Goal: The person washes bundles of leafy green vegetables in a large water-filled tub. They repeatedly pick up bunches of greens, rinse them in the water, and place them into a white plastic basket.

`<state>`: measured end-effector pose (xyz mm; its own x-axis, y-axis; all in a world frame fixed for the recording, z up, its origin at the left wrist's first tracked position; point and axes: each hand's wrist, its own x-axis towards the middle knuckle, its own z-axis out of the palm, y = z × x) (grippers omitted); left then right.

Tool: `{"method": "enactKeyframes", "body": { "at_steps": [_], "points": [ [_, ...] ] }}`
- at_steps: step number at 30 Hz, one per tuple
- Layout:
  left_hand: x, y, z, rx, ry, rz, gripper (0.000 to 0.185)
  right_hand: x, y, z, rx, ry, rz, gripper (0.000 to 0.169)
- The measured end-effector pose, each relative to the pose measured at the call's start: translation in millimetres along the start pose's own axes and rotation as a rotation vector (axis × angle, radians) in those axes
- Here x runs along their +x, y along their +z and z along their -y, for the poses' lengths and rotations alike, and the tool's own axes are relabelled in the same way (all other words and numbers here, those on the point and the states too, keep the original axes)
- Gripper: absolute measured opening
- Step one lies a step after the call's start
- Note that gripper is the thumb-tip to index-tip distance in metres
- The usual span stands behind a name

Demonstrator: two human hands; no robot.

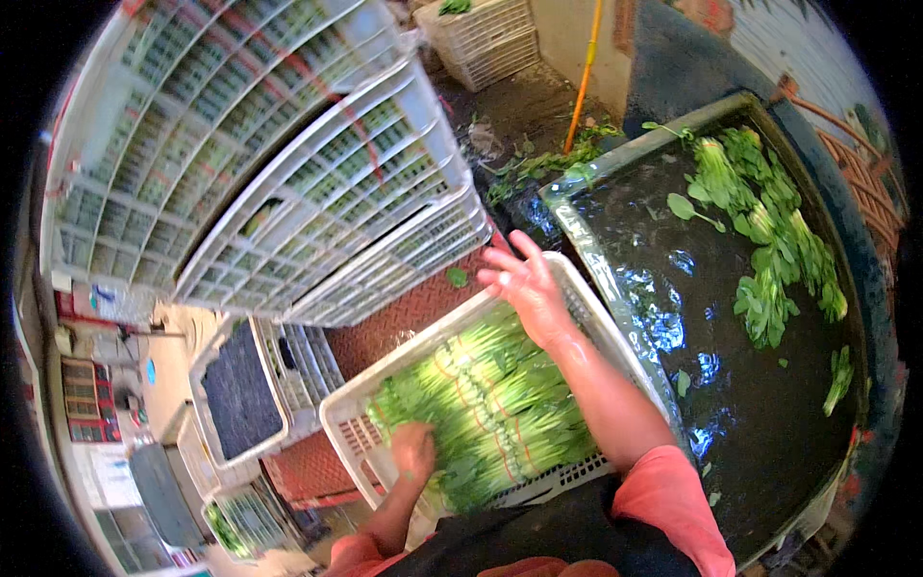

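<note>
In front of my body a white plastic crate (pixel 339 411) holds tied bundles of leafy greens (pixel 497 404), laid in rows with their pale stems towards the middle and red bands around them. My left hand (pixel 413 451) rests at the leaves near the crate's left end; its fingers are partly hidden, so I cannot tell whether it grips any. My right hand (pixel 526 288) is raised over the crate's far right corner, fingers spread and wet, holding nothing. To the right, more bundles of greens (pixel 775 245) float in a tank of dark water (pixel 743 404).
Tall stacked white crates (pixel 317 202) stand at the upper left, above a red textured metal surface (pixel 389 324). The tank's rim (pixel 606 281) borders my crate. A yellow-orange pole (pixel 584 79) and loose leaves lie beyond. More crates (pixel 277 425) stand at the left.
</note>
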<state>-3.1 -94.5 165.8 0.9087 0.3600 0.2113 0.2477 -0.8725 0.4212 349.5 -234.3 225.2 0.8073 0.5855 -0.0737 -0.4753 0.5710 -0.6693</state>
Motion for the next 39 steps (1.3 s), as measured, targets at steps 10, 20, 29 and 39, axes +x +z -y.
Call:
{"method": "enactKeyframes", "body": {
  "at_steps": [10, 20, 29, 39],
  "points": [
    [71.5, 27.5, -0.5, 0.18, 0.145, 0.086, 0.048, -32.2, -45.5, -90.3, -1.746, -0.557, 0.431, 0.022],
    [85.6, 88.5, 16.3, 0.166, 0.086, 0.064, 0.049, -35.7, -72.5, -109.1, -1.832, -0.678, 0.502, 0.031],
    [85.1, 91.1, 38.0, 0.032, 0.113, 0.08, 0.045, -33.3, -87.2, -130.9, -1.738, -0.559, 0.584, 0.042],
    [94.0, 96.9, 57.5, 0.013, 0.107, 0.088, 0.045, -16.9, -86.4, -99.1, -1.859, -0.444, 0.43, 0.029]
  ]
}}
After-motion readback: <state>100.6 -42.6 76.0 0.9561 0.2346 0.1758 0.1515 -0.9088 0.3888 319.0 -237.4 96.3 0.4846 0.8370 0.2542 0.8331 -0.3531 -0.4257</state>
